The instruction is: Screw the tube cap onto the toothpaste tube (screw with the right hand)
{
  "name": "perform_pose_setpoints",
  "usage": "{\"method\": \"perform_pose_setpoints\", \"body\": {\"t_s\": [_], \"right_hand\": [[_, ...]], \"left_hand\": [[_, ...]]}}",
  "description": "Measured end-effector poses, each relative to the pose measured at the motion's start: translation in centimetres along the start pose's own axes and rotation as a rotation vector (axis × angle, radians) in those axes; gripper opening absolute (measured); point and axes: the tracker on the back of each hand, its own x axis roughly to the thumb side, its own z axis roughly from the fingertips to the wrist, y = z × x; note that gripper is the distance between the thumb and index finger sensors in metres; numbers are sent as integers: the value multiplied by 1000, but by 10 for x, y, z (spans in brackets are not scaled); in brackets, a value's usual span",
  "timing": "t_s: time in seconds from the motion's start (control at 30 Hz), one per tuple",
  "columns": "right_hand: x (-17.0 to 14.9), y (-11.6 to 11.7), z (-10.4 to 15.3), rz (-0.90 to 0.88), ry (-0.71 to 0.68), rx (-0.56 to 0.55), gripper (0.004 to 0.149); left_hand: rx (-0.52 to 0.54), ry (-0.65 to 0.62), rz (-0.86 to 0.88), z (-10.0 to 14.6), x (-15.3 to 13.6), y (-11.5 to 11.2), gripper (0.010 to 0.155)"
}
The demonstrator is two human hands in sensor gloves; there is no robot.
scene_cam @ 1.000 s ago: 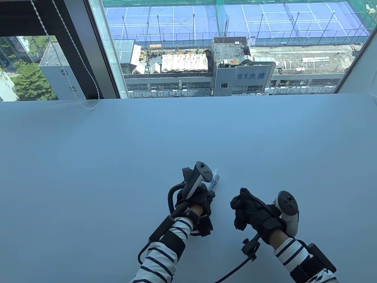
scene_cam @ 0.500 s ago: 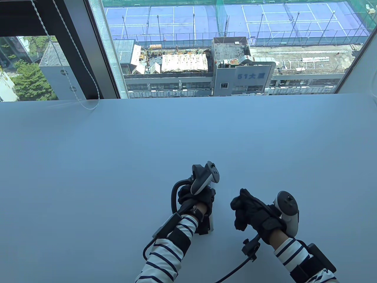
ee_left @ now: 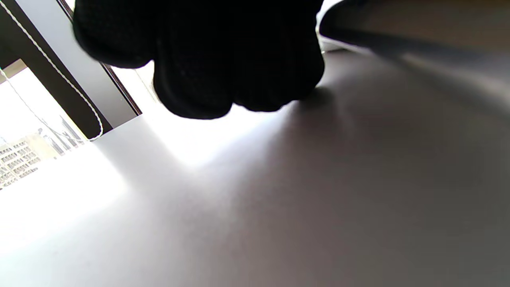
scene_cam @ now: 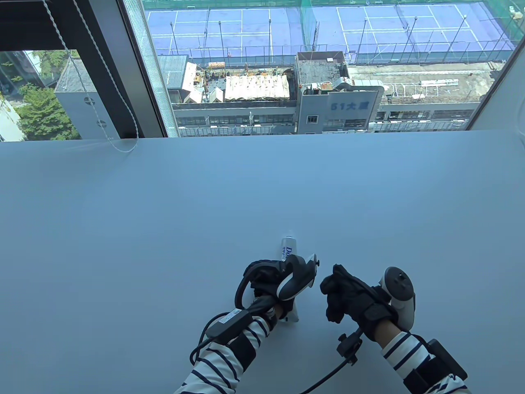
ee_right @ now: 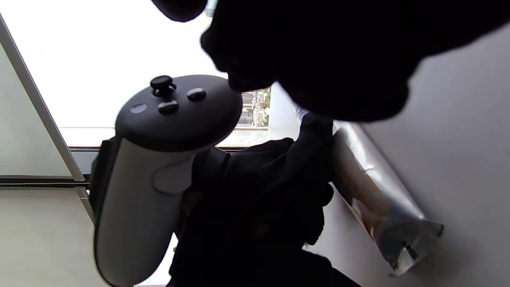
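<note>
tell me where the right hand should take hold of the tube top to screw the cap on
Judging by its pose: the tube points away from the person, the left hand gripping its middle, crimped tail near the wrist. The far nozzle end is the free part, so the right hand would best come from the right and beyond, fingertips encircling that round tip.

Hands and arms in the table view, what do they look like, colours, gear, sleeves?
Both the left hand and right hand wear black knit gloves. A tracker with a white body and black top is strapped to each. Sleeves are white with navy stripes. Black boxes sit on the forearms, with black cables trailing.
</note>
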Motion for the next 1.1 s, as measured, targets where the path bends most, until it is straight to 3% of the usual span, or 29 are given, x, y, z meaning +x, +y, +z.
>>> {"method": "perform_pose_setpoints", "body": {"t_s": [0.07,0.23,0.37,0.43,0.57,0.8,0.97,1.1], "right_hand": [[1,-1,0,14,-5,-1,56],[13,-4,2,157,-55,-33,54],[38,-7,5,560,-191,-58,51],[47,-7,8,742,-249,-56,51],[56,-7,22,1062,-335,-26,53],[45,-23,43,1326,-390,48,58],[29,-28,34,1335,-281,138,59],[16,-26,28,1379,-184,205,60]], "left_hand": [[101,-18,-6,12,-10,3,60],[166,-86,178,32,-55,10,62],[249,-230,332,48,-100,3,60],[292,-230,357,56,-120,-4,59],[283,-323,398,70,-155,-27,56],[322,-253,321,78,-177,-42,60],[314,-224,329,73,-176,-46,68],[231,-249,346,67,-173,-56,74]]}}
